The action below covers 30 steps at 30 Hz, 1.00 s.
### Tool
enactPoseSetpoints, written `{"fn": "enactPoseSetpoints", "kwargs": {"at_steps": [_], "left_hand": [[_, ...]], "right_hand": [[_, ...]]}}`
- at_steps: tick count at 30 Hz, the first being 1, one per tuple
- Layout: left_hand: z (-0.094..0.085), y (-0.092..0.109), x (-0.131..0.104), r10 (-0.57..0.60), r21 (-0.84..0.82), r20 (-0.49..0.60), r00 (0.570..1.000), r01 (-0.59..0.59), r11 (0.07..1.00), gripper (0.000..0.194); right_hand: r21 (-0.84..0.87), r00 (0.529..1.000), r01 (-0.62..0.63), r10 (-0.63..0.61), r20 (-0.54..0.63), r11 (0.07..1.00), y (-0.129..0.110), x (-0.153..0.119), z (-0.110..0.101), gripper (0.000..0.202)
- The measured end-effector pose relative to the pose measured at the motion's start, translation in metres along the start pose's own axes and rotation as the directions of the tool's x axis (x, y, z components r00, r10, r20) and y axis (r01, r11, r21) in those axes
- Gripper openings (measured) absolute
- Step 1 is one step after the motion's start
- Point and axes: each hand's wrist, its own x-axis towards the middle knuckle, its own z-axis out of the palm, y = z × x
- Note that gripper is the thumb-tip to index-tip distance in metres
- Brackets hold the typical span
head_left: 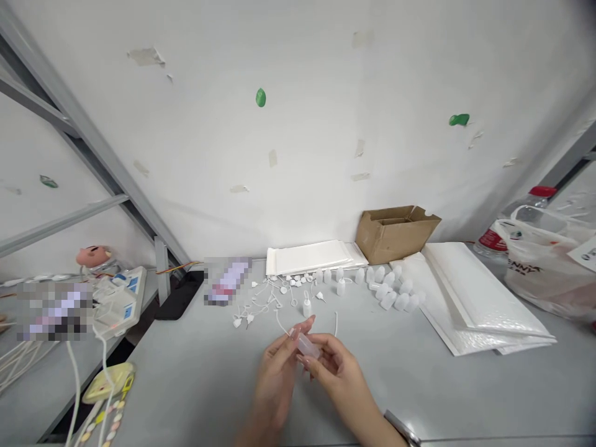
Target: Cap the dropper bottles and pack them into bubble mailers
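Close to the table's front, a small translucent plastic bottle is held in the air between my two hands. My left hand pinches its upper left end, where a thin white strap sticks up; the cap there is hidden by the fingers. My right hand grips the lower right end of the bottle with thumb and fingers. Just beyond my fingers stands a bottle with a white strapped cap, and a similar capped bottle is behind it. A loose white strap piece lies by my right hand.
Several white caps with straps lie scattered at left. Several uncapped bottles lie or stand at right. Behind are white mailers and a cardboard box. Bubble mailers and a plastic bag lie far right.
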Motion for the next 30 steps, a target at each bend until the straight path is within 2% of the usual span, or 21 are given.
{"fn": "enactPoseSetpoints", "kwargs": {"at_steps": [2,5,11,14,17,20,22,24,26,28,30], "left_hand": [[0.002,0.000,-0.001,-0.004,-0.012,0.018,1.000,0.004,1.000,0.036],[0.004,-0.001,-0.001,-0.009,-0.046,-0.006,1.000,0.009,0.999,0.034],[0.004,-0.007,-0.001,0.012,-0.069,0.019,1.000,-0.011,0.998,0.029],[0.001,-0.006,-0.002,0.068,-0.022,0.052,0.996,-0.067,0.998,0.029],[-0.001,-0.002,-0.003,0.119,0.036,0.101,0.988,-0.123,0.992,0.029],[-0.001,0.003,-0.004,0.137,0.099,0.124,0.983,-0.150,0.984,0.030],[0.000,0.007,-0.005,0.107,0.093,0.135,0.985,-0.121,0.988,0.038],[0.000,0.009,-0.004,0.063,0.038,0.128,0.990,-0.068,0.997,0.050],[-0.001,0.010,-0.003,0.047,-0.001,0.102,0.994,-0.047,0.999,0.051],[-0.003,0.010,-0.001,0.070,0.034,0.075,0.995,-0.072,0.997,0.041],[-0.005,0.009,0.000,0.095,0.102,0.057,0.994,-0.100,0.990,0.031]], "right_hand": [[-0.089,0.999,0.043,-0.046,-0.028,0.995,0.002,-0.003,-0.002,0.028],[-0.099,0.999,0.035,-0.035,0.003,0.994,0.003,-0.006,-0.003,0.026],[0.046,1.000,-0.025,0.025,0.005,0.999,-0.003,-0.007,0.003,0.034],[0.165,0.991,-0.119,0.106,0.082,0.979,-0.008,-0.006,0.002,0.035],[0.342,0.955,-0.257,0.183,0.235,0.904,-0.014,-0.005,-0.001,0.030],[0.485,0.882,-0.438,0.257,0.396,0.757,-0.019,-0.002,-0.004,0.027],[0.535,0.850,-0.510,0.299,0.434,0.674,-0.022,0.000,-0.005,0.029],[0.552,0.839,-0.534,0.318,0.442,0.641,-0.021,0.001,-0.005,0.034],[0.548,0.834,-0.539,0.317,0.451,0.639,-0.018,0.002,-0.004,0.035],[0.520,0.833,-0.536,0.316,0.454,0.666,-0.015,0.001,-0.003,0.037],[0.478,0.862,-0.483,0.302,0.408,0.734,-0.011,0.001,-0.002,0.039]]}}
